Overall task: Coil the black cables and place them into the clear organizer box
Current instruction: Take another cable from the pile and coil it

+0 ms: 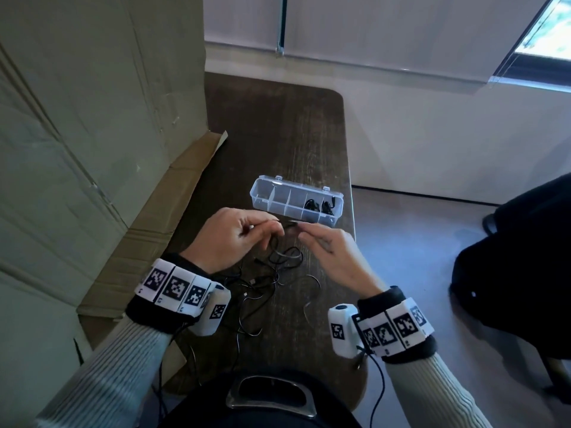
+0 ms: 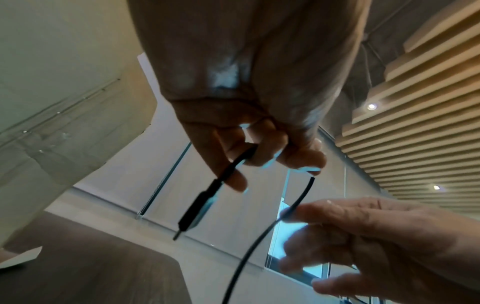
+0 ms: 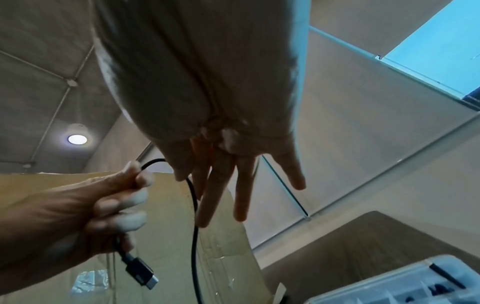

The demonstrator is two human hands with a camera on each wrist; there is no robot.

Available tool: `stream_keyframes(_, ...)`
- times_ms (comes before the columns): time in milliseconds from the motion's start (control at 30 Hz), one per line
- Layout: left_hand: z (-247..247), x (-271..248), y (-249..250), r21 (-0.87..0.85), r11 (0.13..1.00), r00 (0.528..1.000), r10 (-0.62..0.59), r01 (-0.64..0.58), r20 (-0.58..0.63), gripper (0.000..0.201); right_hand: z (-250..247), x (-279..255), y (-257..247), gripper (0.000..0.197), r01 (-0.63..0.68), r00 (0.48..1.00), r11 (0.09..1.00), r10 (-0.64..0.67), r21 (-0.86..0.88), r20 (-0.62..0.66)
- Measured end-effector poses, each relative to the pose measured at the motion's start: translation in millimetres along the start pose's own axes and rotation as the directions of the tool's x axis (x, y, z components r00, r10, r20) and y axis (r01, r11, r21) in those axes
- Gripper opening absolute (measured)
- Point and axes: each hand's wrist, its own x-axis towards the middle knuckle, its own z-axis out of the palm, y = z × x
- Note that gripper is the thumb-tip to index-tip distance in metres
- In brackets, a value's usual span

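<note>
My left hand (image 1: 262,230) grips a black cable (image 2: 259,240) near its end, and the plug (image 2: 194,207) hangs below the curled fingers. My right hand (image 1: 304,231) pinches the same cable (image 3: 193,205) a short way along with thumb and forefinger, the other fingers (image 3: 241,195) held straight. Both hands hover just in front of the clear organizer box (image 1: 268,193), whose lid is open. Coiled black cables (image 1: 319,206) fill its two right compartments. More loose black cables (image 1: 272,279) lie tangled on the table under my wrists.
A large cardboard box (image 1: 77,149) stands along the left, its flap (image 1: 173,199) lying on the dark wooden table (image 1: 278,134). The table's right edge (image 1: 350,186) runs close beside the organizer box. A dark object (image 1: 509,257) sits on the floor at the right.
</note>
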Motion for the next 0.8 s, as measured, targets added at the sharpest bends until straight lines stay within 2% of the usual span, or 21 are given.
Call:
stream_keyframes(100, -8, 2, 0, -0.081, 0.996, 0.999, -0.036, 0.034, -0.03, 0.024, 8, -2, -2, 0.022, -0.044, 0.995, 0.995, 0.052, 0.091, -0.087)
stream_keyframes(167, -11, 1, 0, -0.077, 0.996, 0.999, -0.038, 0.038, 0.008, 0.024, 10, -2, 0, 0.032, -0.058, 0.988, 0.992, 0.073, 0.115, -0.134)
stream_keyframes(233, -10, 0, 3, -0.079, 0.996, 0.998, -0.026, 0.03, 0.058, 0.026, 11, -1, -1, 0.038, -0.03, 0.995, 0.991, 0.043, 0.133, -0.095)
stream_keyframes(300, -7, 0, 6, -0.128, 0.992, 0.998, -0.011, 0.019, 0.064, 0.027, 14, 0, -2, 0.028, 0.03, 0.999, 0.99, -0.024, 0.141, -0.044)
stream_keyframes(367, -5, 3, 9, -0.183, 0.983, 0.999, -0.019, 0.026, 0.039, 0.023, 16, 0, -3, 0.022, 0.045, 0.998, 0.986, -0.038, 0.161, -0.048)
stream_keyframes(433, -7, 5, 10, -0.207, 0.974, 0.996, -0.083, 0.09, 0.042, 0.025, 14, 1, -4, 0.019, 0.03, 0.995, 0.98, -0.011, 0.198, -0.095)
stream_keyframes(533, -13, 4, 7, -0.264, 0.933, 0.966, -0.208, 0.244, 0.156, 0.028, 6, 4, -8, 0.018, -0.024, 0.976, 0.951, 0.088, 0.307, -0.199)
stream_keyframes(667, -15, 4, 2, -0.336, 0.903, 0.951, -0.192, 0.269, 0.243, 0.025, -2, 11, -16, 0.018, 0.014, 0.954, 0.912, 0.111, 0.41, -0.279)
stream_keyframes(733, -16, 4, 1, -0.461, 0.844, 0.951, -0.17, 0.276, 0.258, 0.024, -1, 14, -16, 0.016, 0.041, 0.949, 0.904, 0.098, 0.425, -0.298)
stream_keyframes(800, -15, 3, 4, -0.657, 0.703, 0.961, -0.158, 0.272, 0.229, 0.023, 3, 15, -15, 0.016, 0.051, 0.944, 0.896, 0.101, 0.441, -0.315)
